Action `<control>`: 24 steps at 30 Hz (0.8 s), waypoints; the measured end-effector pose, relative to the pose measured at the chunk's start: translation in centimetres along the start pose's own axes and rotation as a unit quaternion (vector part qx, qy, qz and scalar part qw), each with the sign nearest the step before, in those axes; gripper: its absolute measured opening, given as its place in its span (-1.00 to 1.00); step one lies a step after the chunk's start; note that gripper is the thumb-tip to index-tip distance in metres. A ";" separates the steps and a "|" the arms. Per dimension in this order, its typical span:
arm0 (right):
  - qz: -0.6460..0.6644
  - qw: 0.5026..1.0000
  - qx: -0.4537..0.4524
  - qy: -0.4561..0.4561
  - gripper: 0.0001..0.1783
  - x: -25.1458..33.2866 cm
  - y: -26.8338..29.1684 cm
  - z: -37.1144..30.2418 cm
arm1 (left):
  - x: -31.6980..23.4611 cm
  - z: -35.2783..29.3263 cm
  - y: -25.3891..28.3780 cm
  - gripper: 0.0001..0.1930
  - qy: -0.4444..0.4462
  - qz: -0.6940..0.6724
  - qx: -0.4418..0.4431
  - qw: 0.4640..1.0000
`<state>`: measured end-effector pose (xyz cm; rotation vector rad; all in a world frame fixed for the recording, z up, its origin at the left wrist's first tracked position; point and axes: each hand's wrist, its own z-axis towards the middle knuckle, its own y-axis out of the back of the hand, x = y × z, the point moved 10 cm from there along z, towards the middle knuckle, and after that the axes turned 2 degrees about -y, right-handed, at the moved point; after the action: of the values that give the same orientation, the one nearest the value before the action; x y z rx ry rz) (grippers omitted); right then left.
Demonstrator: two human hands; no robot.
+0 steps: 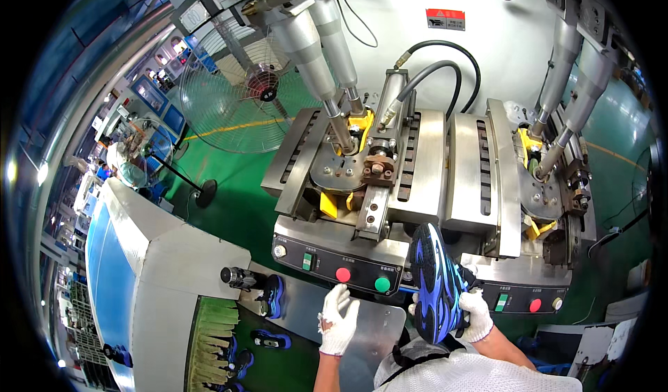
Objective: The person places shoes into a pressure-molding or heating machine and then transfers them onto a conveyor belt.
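My right hand [476, 317], in a white knit glove, grips a shoe [437, 288] by its side. The shoe is tilted up, its black and blue patterned sole facing me. My left hand [339, 322], also gloved in white, is raised with its fingers stretched out and nothing in it. Its fingertips are just below the red button [343, 274] on the control panel [320, 261], and I cannot tell whether they touch it. A green button [382, 285] lies to their right. Above the panel stands the left press station [341, 169] of a metal machine.
A second press station [539, 176] stands at the right. More shoes [271, 339] lie low on the left, beside a conveyor housing [174, 267] with a green fringe curtain [212, 336]. A dark shoe with a blue sole [275, 296] rests on a metal ledge. A large fan [240, 86] is behind.
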<state>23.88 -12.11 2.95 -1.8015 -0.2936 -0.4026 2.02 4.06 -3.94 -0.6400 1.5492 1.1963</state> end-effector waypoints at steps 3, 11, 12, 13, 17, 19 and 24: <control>0.039 0.999 -0.024 -0.001 -0.28 -1.1 0.4 -0.1 | 2.3 -2.0 0.5 -0.42 0.028 0.000 0.006 1.000; -0.008 0.997 -0.072 0.023 -0.41 -2.6 3.3 -0.9 | 7.1 -5.0 0.0 -0.40 0.111 -0.037 0.004 0.993; -0.005 0.995 -0.093 0.024 -0.41 -2.9 3.7 -1.0 | 7.0 -5.1 0.0 -0.39 0.109 -0.031 0.000 0.994; -0.020 0.996 -0.078 0.027 -0.41 -2.7 2.9 -1.0 | 6.9 -5.1 0.0 -0.39 0.108 -0.024 -0.004 0.994; -0.046 0.994 -0.084 0.044 -0.38 -2.3 2.6 -1.5 | 7.2 -4.9 -0.5 -0.37 0.088 -0.033 0.003 0.996; -0.052 0.994 -0.085 0.039 -0.37 -2.3 3.0 -1.6 | 7.0 -4.6 -0.9 -0.35 0.076 -0.032 0.012 0.997; -0.041 0.996 -0.082 0.024 -0.31 -2.2 2.0 -1.2 | 4.7 -2.5 -1.3 -0.29 0.017 -0.045 0.012 0.999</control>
<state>22.53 -13.80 0.58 -1.9412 -0.3081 -0.5398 0.57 2.14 -8.84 -0.7096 1.5445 1.1040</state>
